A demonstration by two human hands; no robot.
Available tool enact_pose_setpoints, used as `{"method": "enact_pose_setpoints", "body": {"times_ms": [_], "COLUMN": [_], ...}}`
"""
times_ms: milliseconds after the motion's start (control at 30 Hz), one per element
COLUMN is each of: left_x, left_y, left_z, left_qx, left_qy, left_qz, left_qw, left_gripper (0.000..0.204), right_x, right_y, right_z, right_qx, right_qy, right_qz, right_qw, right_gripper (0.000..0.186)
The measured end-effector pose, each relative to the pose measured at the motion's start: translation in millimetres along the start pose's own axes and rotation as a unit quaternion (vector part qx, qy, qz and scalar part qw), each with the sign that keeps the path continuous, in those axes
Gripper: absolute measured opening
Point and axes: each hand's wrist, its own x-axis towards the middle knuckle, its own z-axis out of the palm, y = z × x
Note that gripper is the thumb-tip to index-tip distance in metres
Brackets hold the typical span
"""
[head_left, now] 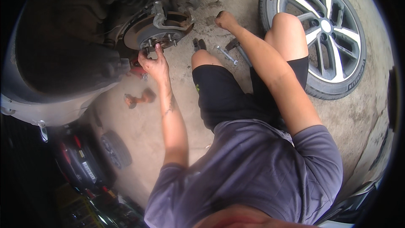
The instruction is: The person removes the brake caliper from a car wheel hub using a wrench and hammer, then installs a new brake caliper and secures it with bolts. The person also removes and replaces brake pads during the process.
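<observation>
A brown, worn brake disc (137, 35) sits on the car's hub, with wheel studs standing out from its hub face. My left hand (155, 66) is at the lower edge of that hub face, thumb pointing up against it and fingers curled beside a stud. Part of the grip is hidden by the hand itself. Over the disc's far side sits a metal caliper bracket (159, 20). My right hand (228, 22) is closed in a fist above the floor, right of the disc; whatever its dark-smudged fingers hold, if anything, cannot be made out.
A wheel with tyre (325, 26) lies at the right by my knee. A wrench (228, 55) and a hammer-like tool (238, 50) rest on the floor between my legs. An orange power tool (140, 98) lies below my left hand. The car's bumper (55, 112) juts in at left.
</observation>
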Motion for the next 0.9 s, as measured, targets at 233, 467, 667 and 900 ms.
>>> {"method": "enact_pose_setpoints", "body": {"times_ms": [233,467,667,900], "left_x": [-10.6,-21.5,-8.4,-11.1], "left_y": [-56.9,-61.2,-57.3,-80.6], "left_z": [22.3,35.3,27.6,42.8], "left_qx": [-0.268,-0.365,-0.437,-0.482], "left_qy": [-0.094,-0.178,-0.206,-0.138], "left_qz": [-0.295,-0.32,-0.427,-0.429], "left_qw": [0.912,0.856,0.764,0.752], "left_gripper": [0.055,0.08,0.07,0.059], "right_x": [-14.4,-39.5,-38.0,-38.0], "right_y": [-19.5,-81.6,-74.0,-71.4], "right_z": [-14.7,-27.8,-22.1,-22.7], "right_qx": [0.06,0.098,0.116,0.138], "right_qy": [-0.081,0.003,0.032,-0.038], "right_qz": [-0.082,-0.231,-0.261,-0.19], "right_qw": [0.992,0.968,0.958,0.971], "right_gripper": [0.035,0.034,0.031,0.03]}}
